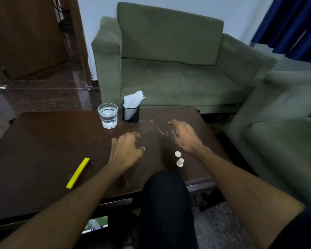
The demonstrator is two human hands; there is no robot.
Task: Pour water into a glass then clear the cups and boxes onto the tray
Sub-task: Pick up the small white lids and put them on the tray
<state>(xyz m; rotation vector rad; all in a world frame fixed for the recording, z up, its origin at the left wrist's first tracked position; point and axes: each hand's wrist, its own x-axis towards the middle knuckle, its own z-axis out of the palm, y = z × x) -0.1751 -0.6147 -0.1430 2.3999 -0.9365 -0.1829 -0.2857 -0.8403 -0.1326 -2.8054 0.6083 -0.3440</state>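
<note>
A clear glass (108, 115) holding water stands at the far edge of the dark brown table (43, 141). My left hand (126, 150) hovers over the table's middle, fingers loosely curled, holding nothing. My right hand (183, 135) is out to the right over a smeared patch of the tabletop, fingers spread and relaxed, also holding nothing. Both hands are nearer to me than the glass and apart from it. No tray, cups or boxes show in this view.
A black holder with white napkins (131, 110) stands right of the glass. A yellow bar (78, 172) lies at front left, two small white pieces (179, 159) near my right wrist. My dark-clothed knee (165, 194) overlaps the near edge. Green sofas (169, 60) stand behind and to the right.
</note>
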